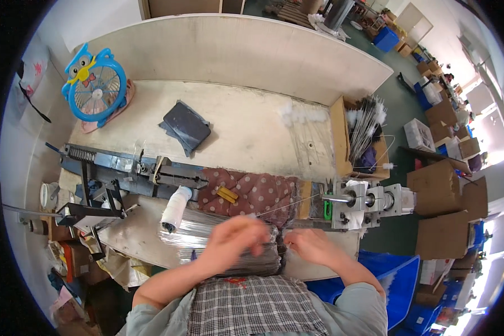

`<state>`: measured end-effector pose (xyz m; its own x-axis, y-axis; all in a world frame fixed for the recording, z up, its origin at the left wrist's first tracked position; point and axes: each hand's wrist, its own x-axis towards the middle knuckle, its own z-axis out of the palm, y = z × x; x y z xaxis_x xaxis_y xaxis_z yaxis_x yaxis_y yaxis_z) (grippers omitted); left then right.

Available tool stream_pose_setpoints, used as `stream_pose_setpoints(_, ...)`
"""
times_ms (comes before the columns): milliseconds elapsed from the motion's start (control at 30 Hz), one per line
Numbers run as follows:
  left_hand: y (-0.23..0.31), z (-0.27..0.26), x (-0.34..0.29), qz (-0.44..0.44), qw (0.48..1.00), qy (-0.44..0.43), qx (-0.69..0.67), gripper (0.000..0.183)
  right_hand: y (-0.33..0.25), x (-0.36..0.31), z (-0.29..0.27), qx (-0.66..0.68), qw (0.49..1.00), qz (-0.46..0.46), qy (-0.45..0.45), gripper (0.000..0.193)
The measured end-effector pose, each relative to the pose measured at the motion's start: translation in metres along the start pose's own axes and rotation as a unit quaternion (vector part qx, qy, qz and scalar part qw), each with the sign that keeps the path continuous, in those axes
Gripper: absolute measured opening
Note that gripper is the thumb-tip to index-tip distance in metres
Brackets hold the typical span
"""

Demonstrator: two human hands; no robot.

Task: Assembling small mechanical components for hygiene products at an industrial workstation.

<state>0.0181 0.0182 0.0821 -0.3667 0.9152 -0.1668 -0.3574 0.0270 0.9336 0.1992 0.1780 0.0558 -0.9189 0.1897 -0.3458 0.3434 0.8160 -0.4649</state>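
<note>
My left hand (236, 239) is smeared by motion above a thick bundle of thin silvery metal wires (193, 231); its fingers cannot be made out. Just beyond it, a single thin wire (288, 206) slants up to the metal spindle of a clamping machine (369, 200) on the right. The wire's near end meets the outline of my left hand, and I cannot tell whether it is gripped. Beside the bundle's right end, my right hand (309, 245) has its fingers curled together. What they hold, if anything, is hidden.
A polka-dot brown cloth (257, 187) bears a yellow piece (227, 194). A white spool (176, 208) stands left, near a dark metal rail (112, 162). Green-handled scissors (327, 210) lie by the machine. White-tipped wire brushes (305, 117) lie beside a cardboard box (340, 137).
</note>
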Motion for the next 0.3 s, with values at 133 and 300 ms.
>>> stream_pose_setpoints(133, -0.019, 0.045, 0.077, 0.346, 0.864, 0.027, 0.364, 0.022, -0.007, -0.003, -0.003, -0.072, 0.997, 0.008, -0.019, 0.020)
stream_pose_setpoints(300, -0.037, 0.046, 0.119, 0.187, 0.796, -0.072, 0.571, 0.043, 0.010, -0.038, -0.010, -0.065, 0.973, 0.212, -0.058, 0.031)
